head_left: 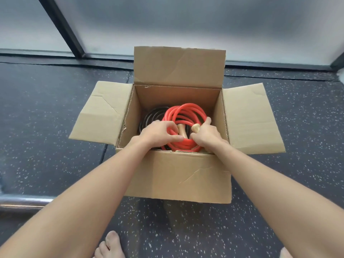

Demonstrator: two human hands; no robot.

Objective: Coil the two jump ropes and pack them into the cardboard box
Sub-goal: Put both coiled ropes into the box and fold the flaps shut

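Down inside the box (176, 175) we had both hands on the red rope (186, 110), which sat coiled in several loops toward the right and near part of the interior. Our left hand (158, 132) lay over the coil's left side, its fingers curled down around the loops and its thumb stretched along the near strands. Our right hand (206, 136) gripped the coil's right side, fingers bent round the loops there; how its fingertips lay underneath we could not tell. Two pale wooden handles stood in the middle of the red coil: one (181, 130) showed between our hands, the other (195, 128) had its rounded end just beside our right index finger. The black rope (151, 115) lay coiled in the box too, left of the red one and partly beneath it, close to the left wall.

All four flaps were open: the far flap (178, 66) stood upright, the left flap (100, 110) and right flap (251, 118) spread outward, and the near one hung down the front. The box rested on a dark speckled floor (46, 127). A bare foot (109, 246) showed at the near edge, and a metal bar (22, 202) lay at the near left.
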